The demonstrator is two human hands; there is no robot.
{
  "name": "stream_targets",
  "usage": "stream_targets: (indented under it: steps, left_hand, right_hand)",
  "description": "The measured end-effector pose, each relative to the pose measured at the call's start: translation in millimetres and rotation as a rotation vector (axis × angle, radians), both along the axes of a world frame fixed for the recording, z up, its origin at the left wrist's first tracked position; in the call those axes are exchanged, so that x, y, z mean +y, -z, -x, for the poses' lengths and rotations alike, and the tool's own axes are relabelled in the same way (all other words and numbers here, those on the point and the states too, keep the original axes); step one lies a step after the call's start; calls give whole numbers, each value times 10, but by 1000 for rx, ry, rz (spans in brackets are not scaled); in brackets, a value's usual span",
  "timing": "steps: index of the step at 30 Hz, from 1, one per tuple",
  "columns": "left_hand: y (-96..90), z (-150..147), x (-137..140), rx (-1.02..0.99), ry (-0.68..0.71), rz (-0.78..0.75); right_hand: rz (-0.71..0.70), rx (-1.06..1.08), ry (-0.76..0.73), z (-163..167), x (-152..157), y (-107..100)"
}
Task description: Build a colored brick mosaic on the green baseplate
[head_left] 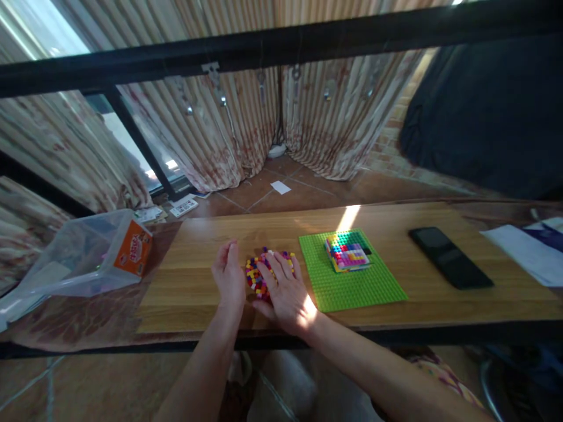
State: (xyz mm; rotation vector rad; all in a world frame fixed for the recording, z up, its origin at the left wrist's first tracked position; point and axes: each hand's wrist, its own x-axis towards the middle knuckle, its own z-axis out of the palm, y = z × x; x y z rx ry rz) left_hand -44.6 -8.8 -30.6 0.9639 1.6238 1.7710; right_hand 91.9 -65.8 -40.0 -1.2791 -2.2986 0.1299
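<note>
A pile of small toy building bricks in mixed colours lies on the wooden board. My right hand is open over it, palm down and fingers spread, covering the right part of the pile. At the pile's left edge, my left hand stands on its side, loosely cupped, with no object visible in it. A green studded baseplate rests just right of my right hand. On that plate sits a low block built of multicoloured bricks, with a small black piece at its right side.
A black phone lies on the wooden board, with white papers farther right. To the left stands a clear plastic box with an orange label. A dark rail crosses above, in front of curtains.
</note>
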Motion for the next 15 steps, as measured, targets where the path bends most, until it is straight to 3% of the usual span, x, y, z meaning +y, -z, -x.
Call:
stream_targets:
  steps: [5,9,15]
  left_hand:
    - [-77,-11,-37,162,9,-75]
    - [-177,-105,-211,381,54,-141]
    - [-374,-685,-854,538,245,-158]
  right_hand:
    - [-64,62,-40,-103,-82,-143]
    - [-141,148,10,-302,-169,-324]
    - [-135,190,8,-704,-437,-577]
